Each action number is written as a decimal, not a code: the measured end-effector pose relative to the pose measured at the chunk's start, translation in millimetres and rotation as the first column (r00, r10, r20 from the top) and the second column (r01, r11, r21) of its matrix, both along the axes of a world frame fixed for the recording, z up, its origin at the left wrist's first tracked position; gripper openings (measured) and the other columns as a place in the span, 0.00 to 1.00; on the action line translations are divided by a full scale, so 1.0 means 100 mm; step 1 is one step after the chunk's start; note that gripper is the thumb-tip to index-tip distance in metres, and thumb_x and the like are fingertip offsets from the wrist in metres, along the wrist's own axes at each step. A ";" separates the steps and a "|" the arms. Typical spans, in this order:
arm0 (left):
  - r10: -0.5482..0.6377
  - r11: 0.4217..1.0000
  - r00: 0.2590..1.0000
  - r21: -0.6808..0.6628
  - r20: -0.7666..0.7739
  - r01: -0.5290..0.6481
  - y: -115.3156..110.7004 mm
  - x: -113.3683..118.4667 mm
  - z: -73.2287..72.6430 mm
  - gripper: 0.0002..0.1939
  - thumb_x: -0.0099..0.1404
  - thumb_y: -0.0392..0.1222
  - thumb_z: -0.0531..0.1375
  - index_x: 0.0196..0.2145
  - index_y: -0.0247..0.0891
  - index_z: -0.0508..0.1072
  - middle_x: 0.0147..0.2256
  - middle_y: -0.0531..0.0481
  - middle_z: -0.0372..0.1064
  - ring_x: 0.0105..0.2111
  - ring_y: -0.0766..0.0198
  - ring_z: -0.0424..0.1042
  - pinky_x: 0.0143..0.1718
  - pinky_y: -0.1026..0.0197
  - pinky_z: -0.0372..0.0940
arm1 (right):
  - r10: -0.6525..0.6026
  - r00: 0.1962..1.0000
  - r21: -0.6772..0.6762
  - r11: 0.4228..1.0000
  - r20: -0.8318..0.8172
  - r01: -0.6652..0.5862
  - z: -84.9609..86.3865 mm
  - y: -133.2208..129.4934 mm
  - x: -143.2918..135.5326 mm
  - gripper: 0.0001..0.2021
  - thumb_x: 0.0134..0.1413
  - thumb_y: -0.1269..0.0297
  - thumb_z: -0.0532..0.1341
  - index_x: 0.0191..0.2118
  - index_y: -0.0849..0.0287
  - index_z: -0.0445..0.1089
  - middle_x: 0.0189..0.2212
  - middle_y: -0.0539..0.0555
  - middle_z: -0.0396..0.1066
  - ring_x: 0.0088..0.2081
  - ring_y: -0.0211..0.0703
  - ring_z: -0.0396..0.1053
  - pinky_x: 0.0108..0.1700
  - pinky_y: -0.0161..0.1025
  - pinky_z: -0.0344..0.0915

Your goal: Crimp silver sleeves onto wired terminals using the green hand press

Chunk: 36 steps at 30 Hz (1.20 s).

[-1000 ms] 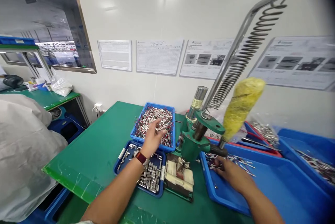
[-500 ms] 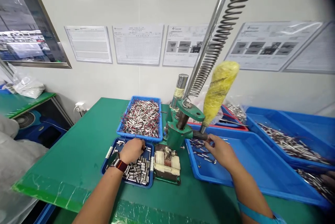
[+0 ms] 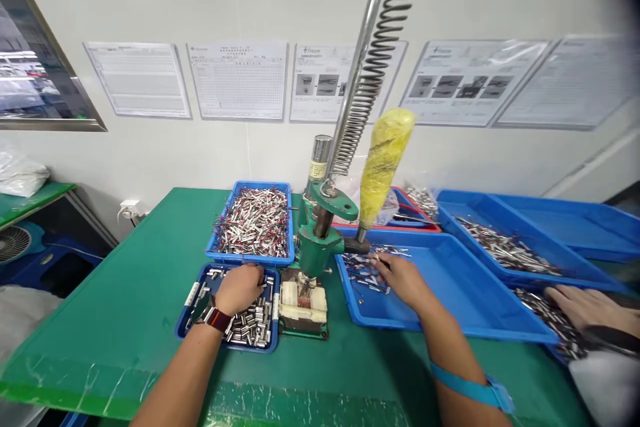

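Observation:
My left hand [image 3: 240, 288], a watch on its wrist, is down in a small dark-blue tray [image 3: 183, 327] of short metal cylinders [image 3: 250, 327]. Its fingers are curled and their tips hidden; what they hold cannot be made out. My right hand [image 3: 403, 278] is over the left part of a large blue tray [image 3: 460, 287], close to small wired parts [image 3: 365, 274]. Thumb and fingers are pinched together, perhaps on something tiny. Between my hands stands a green hand press [image 3: 316, 247] with a yellow-wrapped lever handle [image 3: 385, 164] and a padded base [image 3: 303, 304].
Behind the small tray, a blue tray [image 3: 213, 250] is heaped with wired metal parts. More blue bins [image 3: 480, 204] stand at right, where another person's hand [image 3: 595, 307] reaches into metal parts. A tall spring [image 3: 370, 74] rises above the press.
The view has shifted to the right. My right hand has moved from beside the press lever's hub to just over the wired parts. The other person's hand has come further into view.

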<state>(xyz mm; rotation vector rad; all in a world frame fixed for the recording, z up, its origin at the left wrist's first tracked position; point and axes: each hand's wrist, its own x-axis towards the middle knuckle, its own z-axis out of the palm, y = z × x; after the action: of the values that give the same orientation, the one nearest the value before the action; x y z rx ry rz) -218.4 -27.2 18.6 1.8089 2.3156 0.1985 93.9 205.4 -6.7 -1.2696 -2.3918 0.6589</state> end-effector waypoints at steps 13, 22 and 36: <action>-0.160 0.983 0.801 0.167 0.577 0.076 0.01 0.06 0.21 0.01 0.62 0.36 0.55 0.33 0.39 0.66 0.27 0.54 0.68 0.28 0.63 0.69 0.30 0.63 0.59 | -0.227 0.633 -0.355 0.931 -0.741 -0.082 0.23 -1.36 -0.36 0.24 0.59 0.46 0.58 0.53 0.58 0.60 0.20 0.45 0.66 0.14 0.31 0.52 0.16 0.29 0.49; -0.301 0.922 0.027 0.298 0.953 -0.248 0.11 0.46 0.15 0.10 0.62 0.44 0.65 0.38 0.36 0.73 0.29 0.51 0.70 0.30 0.66 0.69 0.29 0.66 0.61 | 0.111 0.843 -0.193 0.950 -0.527 -0.246 0.07 -1.83 -0.91 0.13 0.67 0.62 0.46 0.47 0.57 0.65 0.37 0.52 0.74 0.21 0.33 0.64 0.29 0.34 0.63; -0.409 0.863 -0.002 0.386 0.913 -0.327 0.24 0.73 0.01 0.14 0.62 0.39 0.65 0.44 0.40 0.70 0.36 0.52 0.71 0.38 0.65 0.69 0.42 0.64 0.62 | 0.196 0.957 -0.097 0.970 -0.215 -0.221 0.04 -1.80 -0.98 0.16 0.53 0.77 0.50 0.40 0.57 0.71 0.29 0.50 0.74 0.30 0.40 0.69 0.33 0.32 0.55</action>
<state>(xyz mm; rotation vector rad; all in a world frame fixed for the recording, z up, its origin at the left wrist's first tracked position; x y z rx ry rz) -145.6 -3.6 19.7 0.9940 1.0045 1.6656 -4.5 25.5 -2.7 -0.9467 -2.3630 0.9600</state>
